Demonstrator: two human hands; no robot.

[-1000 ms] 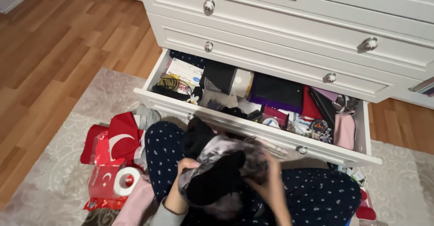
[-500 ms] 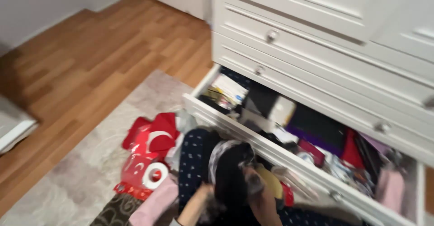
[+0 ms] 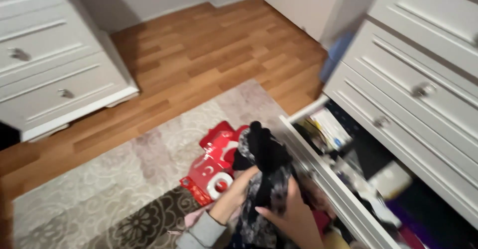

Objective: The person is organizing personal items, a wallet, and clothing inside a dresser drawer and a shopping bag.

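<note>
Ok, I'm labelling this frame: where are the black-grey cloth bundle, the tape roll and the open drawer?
cloth bundle (image 3: 266, 167), head view, on the dark upper fold.
tape roll (image 3: 219, 185), head view, on its white ring.
drawer (image 3: 326, 189), head view, on the white front rim.

Left hand (image 3: 244, 182) curled shut; right hand (image 3: 289, 214) clasping, fingers bent.

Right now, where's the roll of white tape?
The roll of white tape lies low in the head view on the red fabric on the rug, just left of the left hand.
</note>
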